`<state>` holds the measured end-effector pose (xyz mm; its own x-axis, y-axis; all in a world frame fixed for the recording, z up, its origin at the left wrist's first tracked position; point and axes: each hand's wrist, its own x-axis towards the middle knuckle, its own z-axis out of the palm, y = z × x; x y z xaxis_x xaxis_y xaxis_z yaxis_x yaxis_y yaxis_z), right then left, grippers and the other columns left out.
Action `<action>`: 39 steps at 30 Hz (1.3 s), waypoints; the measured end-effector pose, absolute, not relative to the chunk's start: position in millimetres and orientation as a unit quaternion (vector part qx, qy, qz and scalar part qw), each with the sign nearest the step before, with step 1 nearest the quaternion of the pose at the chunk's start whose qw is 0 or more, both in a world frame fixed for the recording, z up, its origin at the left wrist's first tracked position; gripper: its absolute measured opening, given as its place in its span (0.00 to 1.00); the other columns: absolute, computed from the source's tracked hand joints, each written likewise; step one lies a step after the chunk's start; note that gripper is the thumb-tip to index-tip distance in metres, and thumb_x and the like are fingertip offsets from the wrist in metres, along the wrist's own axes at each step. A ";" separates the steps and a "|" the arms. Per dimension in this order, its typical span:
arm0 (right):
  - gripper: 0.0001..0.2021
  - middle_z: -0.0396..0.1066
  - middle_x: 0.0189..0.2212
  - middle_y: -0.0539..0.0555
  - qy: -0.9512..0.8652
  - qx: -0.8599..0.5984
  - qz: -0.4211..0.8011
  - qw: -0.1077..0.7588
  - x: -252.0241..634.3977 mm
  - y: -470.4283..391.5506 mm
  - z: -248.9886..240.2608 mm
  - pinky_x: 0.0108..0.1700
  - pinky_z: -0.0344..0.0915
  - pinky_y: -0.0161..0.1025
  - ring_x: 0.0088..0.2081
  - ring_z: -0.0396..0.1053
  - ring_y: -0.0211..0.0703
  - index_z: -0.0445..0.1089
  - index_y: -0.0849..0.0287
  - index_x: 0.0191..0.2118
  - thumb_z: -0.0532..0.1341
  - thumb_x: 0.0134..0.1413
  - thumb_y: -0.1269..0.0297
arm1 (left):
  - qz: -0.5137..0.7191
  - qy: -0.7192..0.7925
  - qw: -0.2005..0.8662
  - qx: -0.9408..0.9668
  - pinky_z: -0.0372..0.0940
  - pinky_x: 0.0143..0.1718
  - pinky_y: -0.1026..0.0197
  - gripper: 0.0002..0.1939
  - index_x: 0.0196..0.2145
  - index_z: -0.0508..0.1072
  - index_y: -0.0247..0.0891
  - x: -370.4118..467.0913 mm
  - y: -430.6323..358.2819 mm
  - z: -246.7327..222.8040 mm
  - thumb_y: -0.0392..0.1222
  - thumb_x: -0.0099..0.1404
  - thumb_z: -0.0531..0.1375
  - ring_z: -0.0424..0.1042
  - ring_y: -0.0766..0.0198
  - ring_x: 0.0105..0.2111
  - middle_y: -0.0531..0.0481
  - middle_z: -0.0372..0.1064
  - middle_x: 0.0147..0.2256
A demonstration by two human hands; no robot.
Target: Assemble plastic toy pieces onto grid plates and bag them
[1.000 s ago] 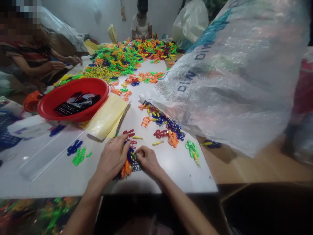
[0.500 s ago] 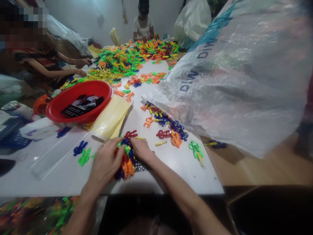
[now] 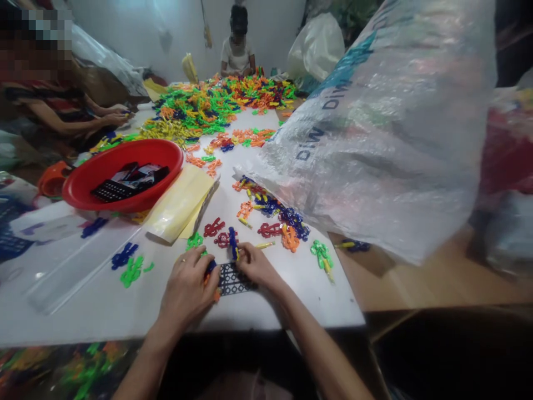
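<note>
My left hand [image 3: 190, 282] is curled over a small bunch of blue and orange plastic pieces, its palm hiding most of them. Its fingertips rest by the left end of a black perforated grid [image 3: 236, 279] on the white table. My right hand [image 3: 257, 265], at the grid's right end, pinches a blue piece [image 3: 232, 239] with a bit of yellow at its lower end, held upright. Just beyond the hands lie dark red pieces [image 3: 214, 227], a green piece [image 3: 194, 240] and a yellow stick [image 3: 265, 245].
A red basin [image 3: 125, 150] with black grids and a yellow packet [image 3: 179, 203] stand left. A large translucent sack [image 3: 387, 139] leans over the right. Colourful pieces [image 3: 208, 105] are heaped at the back. Two people sit beyond, one at left, one at the far end.
My hands have moved apart, uncovering the black grid. The right one now holds up a blue piece, while the left covers the bunch. The view has shifted slightly.
</note>
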<state>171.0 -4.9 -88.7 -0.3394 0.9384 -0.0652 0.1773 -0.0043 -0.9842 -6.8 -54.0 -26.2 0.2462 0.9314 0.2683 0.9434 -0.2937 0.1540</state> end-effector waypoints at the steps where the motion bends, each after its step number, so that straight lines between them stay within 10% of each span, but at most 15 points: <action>1: 0.14 0.66 0.28 0.48 -0.590 -0.424 0.579 0.371 171.1 -6.3 -85.2 0.32 0.59 0.32 0.28 0.62 0.35 0.66 0.61 0.44 0.55 0.49 0.70 | -0.162 -0.592 0.007 -0.789 0.61 0.54 0.46 0.13 0.40 0.72 0.36 -6.4 -53.2 -23.1 0.46 0.66 0.52 0.65 0.50 0.52 0.38 0.67 0.49; 15: 0.12 0.66 0.25 0.46 -0.730 -0.427 0.438 0.304 142.8 -7.9 -111.3 0.30 0.59 0.33 0.25 0.62 0.38 0.61 0.57 0.43 0.53 0.52 0.71 | -0.137 -0.653 -0.100 -0.738 0.63 0.50 0.52 0.26 0.60 0.59 0.36 2.5 -32.1 -21.8 0.49 0.68 0.49 0.70 0.54 0.48 0.40 0.70 0.50; 30: 0.14 0.68 0.41 0.54 -0.757 -0.418 0.354 0.356 145.1 -21.5 -129.0 0.44 0.63 0.39 0.42 0.65 0.44 0.64 0.58 0.45 0.57 0.50 0.72 | -0.122 -0.611 -0.135 -0.770 0.59 0.52 0.50 0.16 0.48 0.71 0.42 8.1 -32.1 -14.9 0.47 0.67 0.50 0.70 0.55 0.46 0.49 0.74 0.45; 39: 0.06 0.70 0.34 0.59 -0.856 -0.454 0.153 0.194 123.3 -17.7 -133.2 0.43 0.60 0.43 0.38 0.64 0.48 0.69 0.63 0.37 0.56 0.54 0.70 | -0.096 -0.626 -0.104 -0.767 0.59 0.51 0.49 0.15 0.45 0.71 0.40 11.8 -27.1 -22.8 0.44 0.66 0.51 0.70 0.53 0.44 0.47 0.74 0.43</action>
<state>123.3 -17.7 -133.2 -0.5122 0.8367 0.1936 0.7183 0.5409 -0.4376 11.8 -27.1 -22.8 0.1971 0.9802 0.0176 0.9403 -0.1941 0.2796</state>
